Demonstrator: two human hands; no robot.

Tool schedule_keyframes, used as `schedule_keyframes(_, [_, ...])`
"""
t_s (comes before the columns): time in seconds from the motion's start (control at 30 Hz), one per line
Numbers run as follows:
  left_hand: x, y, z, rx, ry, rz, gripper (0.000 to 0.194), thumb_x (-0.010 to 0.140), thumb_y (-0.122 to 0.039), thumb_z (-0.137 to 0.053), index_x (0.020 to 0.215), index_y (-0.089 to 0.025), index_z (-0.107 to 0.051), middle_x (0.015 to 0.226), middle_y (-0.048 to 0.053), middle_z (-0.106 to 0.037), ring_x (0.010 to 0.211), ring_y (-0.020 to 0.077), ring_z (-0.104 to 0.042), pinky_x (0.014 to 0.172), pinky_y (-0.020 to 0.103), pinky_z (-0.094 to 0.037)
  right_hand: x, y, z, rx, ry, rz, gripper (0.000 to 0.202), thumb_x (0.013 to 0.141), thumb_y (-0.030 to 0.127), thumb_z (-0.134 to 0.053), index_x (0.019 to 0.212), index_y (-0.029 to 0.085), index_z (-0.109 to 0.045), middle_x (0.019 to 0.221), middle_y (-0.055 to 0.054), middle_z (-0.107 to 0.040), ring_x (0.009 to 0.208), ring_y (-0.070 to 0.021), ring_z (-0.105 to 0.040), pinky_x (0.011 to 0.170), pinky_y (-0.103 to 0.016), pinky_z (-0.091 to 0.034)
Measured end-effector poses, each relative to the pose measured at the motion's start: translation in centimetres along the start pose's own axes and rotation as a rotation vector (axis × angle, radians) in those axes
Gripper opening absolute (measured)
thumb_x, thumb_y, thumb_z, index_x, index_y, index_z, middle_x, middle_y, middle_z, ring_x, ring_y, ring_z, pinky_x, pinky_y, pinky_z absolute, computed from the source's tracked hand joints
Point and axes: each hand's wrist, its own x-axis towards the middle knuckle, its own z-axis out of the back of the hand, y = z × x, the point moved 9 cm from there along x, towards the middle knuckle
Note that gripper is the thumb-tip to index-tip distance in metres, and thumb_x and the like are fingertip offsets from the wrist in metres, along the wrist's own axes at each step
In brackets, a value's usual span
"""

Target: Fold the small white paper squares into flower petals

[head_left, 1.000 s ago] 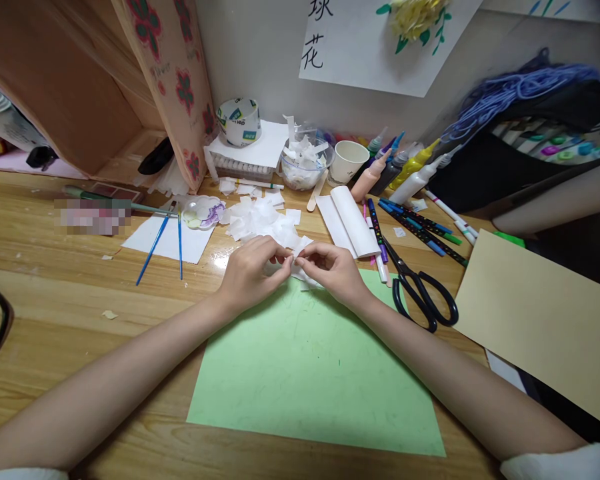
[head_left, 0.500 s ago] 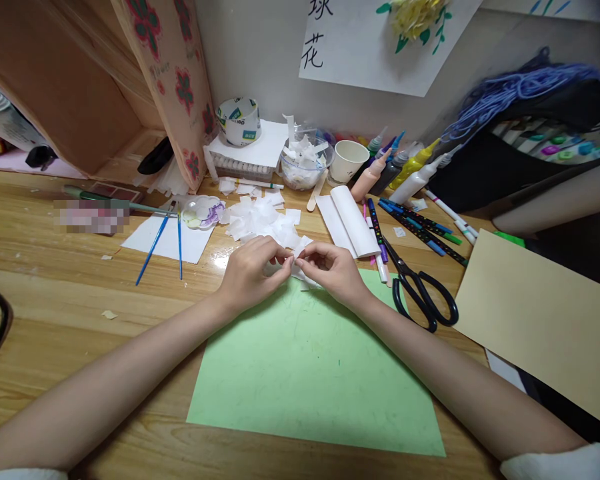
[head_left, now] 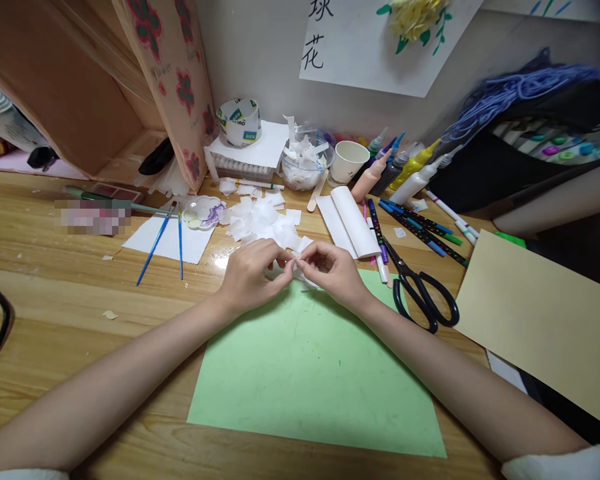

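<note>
Over the far edge of a green sheet (head_left: 315,373), my left hand (head_left: 255,270) and my right hand (head_left: 333,270) meet with thumbs and forefingers pinched together. A small piece of white paper (head_left: 296,255) is caught between both sets of fingertips, mostly hidden by them. More white paper shows under the right fingers at the sheet's edge. Just beyond my hands lies a loose heap of torn white paper pieces (head_left: 263,220). A folded roll of white paper (head_left: 355,223) rests beyond my right hand.
Black-handled scissors (head_left: 425,293) and several markers (head_left: 420,227) lie to the right. Paint bottles (head_left: 370,177), a paper cup (head_left: 349,162) and a bowl of paper scraps (head_left: 306,163) stand along the wall. Paintbrushes (head_left: 153,250) and a palette (head_left: 200,212) are at left.
My fingertips have shifted slightly over the white paper, and the left hand sits a touch lower. Both hands still pinch the piece; the other things stay put.
</note>
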Motion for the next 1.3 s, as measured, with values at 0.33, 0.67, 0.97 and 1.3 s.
schedule_keyframes(0.33, [-0.1,2.5,1.1,-0.067,-0.123,0.273,0.010,0.079,-0.019,-0.054,0.070,-0.018,-0.051,0.065,-0.002,-0.054,0.061,0.0105,-0.048,0.058,0.025,-0.038,0.0,0.1,0.6,-0.017,-0.054,0.011,0.011,0.078,0.023,-0.056,0.071,0.019,-0.049,0.069,0.002,-0.049,0.063,-0.0116,-0.046,0.059,-0.025,-0.038])
schedule_keyframes(0.67, [-1.1,6.0,1.4,-0.071,-0.210,0.539,0.011,0.083,-0.025,-0.053,0.074,-0.018,-0.054,0.065,-0.002,-0.054,0.059,0.0104,-0.047,0.056,0.024,-0.037,0.1,-0.2,1.3,0.047,-0.125,-0.004,0.011,0.078,0.021,-0.056,0.073,0.020,-0.047,0.069,0.002,-0.051,0.064,-0.0113,-0.047,0.059,-0.025,-0.037])
schedule_keyframes(0.97, [0.3,1.2,0.2,0.113,0.002,0.121,0.013,0.078,-0.027,-0.059,0.087,-0.019,-0.058,0.089,0.005,-0.056,0.087,0.0198,-0.049,0.074,0.033,-0.041,0.2,-0.8,1.9,0.185,-0.223,-0.047,0.021,0.085,0.035,-0.052,0.099,0.019,-0.051,0.068,0.002,-0.057,0.058,-0.0102,-0.047,0.055,-0.024,-0.037])
schedule_keyframes(1.3, [0.1,0.7,-2.7,0.072,0.291,0.027,0.009,0.079,-0.025,-0.056,0.074,-0.019,-0.062,0.078,0.003,-0.058,0.080,0.0187,-0.049,0.069,0.032,-0.040,0.2,-0.9,2.0,0.188,-0.220,-0.031,0.016,0.088,0.034,-0.048,0.095,0.020,-0.050,0.068,0.002,-0.056,0.056,-0.0095,-0.045,0.052,-0.023,-0.035])
